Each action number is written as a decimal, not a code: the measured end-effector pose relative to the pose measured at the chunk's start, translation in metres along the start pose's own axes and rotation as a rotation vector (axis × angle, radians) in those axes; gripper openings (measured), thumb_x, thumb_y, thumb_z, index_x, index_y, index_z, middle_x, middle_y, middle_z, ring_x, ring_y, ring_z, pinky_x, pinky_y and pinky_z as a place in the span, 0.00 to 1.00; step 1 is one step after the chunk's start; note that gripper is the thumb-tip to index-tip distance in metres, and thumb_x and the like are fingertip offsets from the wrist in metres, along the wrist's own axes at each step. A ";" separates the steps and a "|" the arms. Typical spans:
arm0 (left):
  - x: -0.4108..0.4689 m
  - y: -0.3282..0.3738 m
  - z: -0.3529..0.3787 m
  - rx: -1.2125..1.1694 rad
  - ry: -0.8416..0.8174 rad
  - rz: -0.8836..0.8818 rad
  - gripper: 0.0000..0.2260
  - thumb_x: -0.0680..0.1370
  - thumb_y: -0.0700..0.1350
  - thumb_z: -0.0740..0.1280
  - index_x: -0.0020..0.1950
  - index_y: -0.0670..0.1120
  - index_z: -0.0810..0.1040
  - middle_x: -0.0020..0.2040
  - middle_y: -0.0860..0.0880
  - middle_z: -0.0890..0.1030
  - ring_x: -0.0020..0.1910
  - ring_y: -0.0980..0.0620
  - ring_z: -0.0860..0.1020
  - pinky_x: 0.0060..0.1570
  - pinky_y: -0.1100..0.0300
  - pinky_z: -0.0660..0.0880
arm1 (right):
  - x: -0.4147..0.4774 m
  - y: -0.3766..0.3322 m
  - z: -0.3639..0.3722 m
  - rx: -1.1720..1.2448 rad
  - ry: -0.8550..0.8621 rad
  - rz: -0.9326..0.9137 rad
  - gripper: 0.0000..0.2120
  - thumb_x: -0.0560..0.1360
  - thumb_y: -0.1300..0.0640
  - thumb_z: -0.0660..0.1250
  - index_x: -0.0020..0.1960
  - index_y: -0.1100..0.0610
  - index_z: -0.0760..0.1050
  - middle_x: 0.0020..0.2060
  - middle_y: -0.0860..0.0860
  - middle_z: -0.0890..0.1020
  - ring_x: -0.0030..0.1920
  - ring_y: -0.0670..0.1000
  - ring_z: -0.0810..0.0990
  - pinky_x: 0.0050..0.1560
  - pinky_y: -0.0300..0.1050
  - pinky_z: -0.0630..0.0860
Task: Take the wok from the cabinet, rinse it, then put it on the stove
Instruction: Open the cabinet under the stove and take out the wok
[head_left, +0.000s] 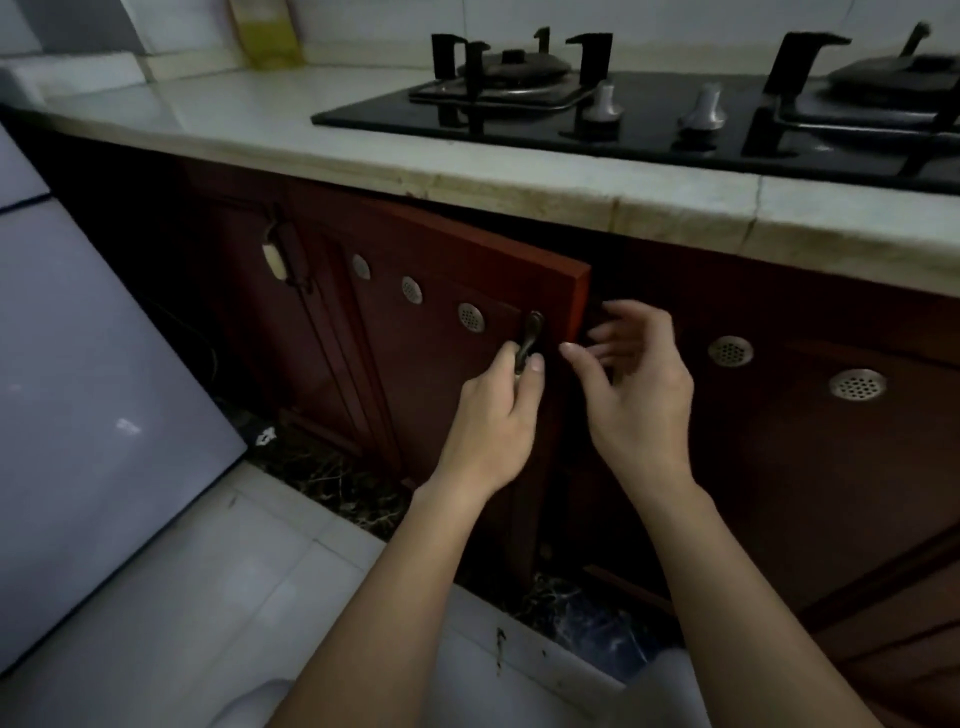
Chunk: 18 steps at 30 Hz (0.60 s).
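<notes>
Here, left hand (493, 415) grips the handle (532, 332) to open the cabinet door (441, 249); right hand (639, 384), fingers loose, hovers by its edge.

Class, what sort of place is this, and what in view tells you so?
Most likely a home kitchen: a two-burner gas stove sits in a pale countertop, above a red-brown cabinet door whose handle the left hand grips.

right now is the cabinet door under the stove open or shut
Partly open: the cabinet door is angled outward, its free edge forward with a dark gap behind. The left hand grips its handle.
</notes>
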<state>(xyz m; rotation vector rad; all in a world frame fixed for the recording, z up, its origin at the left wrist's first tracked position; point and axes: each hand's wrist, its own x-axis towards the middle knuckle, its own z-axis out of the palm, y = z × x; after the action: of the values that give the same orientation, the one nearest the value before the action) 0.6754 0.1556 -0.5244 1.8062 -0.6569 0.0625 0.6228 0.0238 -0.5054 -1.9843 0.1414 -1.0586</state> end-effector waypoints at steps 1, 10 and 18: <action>-0.007 0.000 -0.006 0.005 0.008 -0.016 0.07 0.81 0.61 0.55 0.48 0.71 0.70 0.30 0.53 0.74 0.26 0.55 0.71 0.25 0.64 0.66 | -0.003 -0.001 0.001 0.066 -0.060 0.030 0.19 0.75 0.56 0.74 0.64 0.52 0.75 0.52 0.45 0.82 0.52 0.40 0.82 0.54 0.34 0.77; -0.066 -0.010 -0.055 0.058 0.192 0.007 0.11 0.83 0.61 0.58 0.47 0.56 0.70 0.26 0.55 0.68 0.24 0.60 0.65 0.25 0.66 0.62 | -0.047 -0.029 0.034 0.443 -0.221 0.018 0.13 0.72 0.46 0.75 0.55 0.46 0.83 0.50 0.37 0.86 0.52 0.42 0.85 0.53 0.34 0.80; -0.107 -0.011 -0.108 0.022 0.292 -0.034 0.18 0.78 0.65 0.65 0.57 0.53 0.75 0.40 0.45 0.78 0.36 0.44 0.77 0.38 0.48 0.79 | -0.080 -0.058 0.070 0.553 -0.319 -0.142 0.15 0.75 0.51 0.75 0.61 0.52 0.82 0.53 0.36 0.85 0.53 0.44 0.85 0.54 0.37 0.80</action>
<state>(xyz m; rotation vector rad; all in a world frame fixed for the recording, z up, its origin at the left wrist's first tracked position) 0.6206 0.2973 -0.5359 1.7834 -0.4183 0.3058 0.6069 0.1411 -0.5326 -1.6375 -0.4272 -0.7468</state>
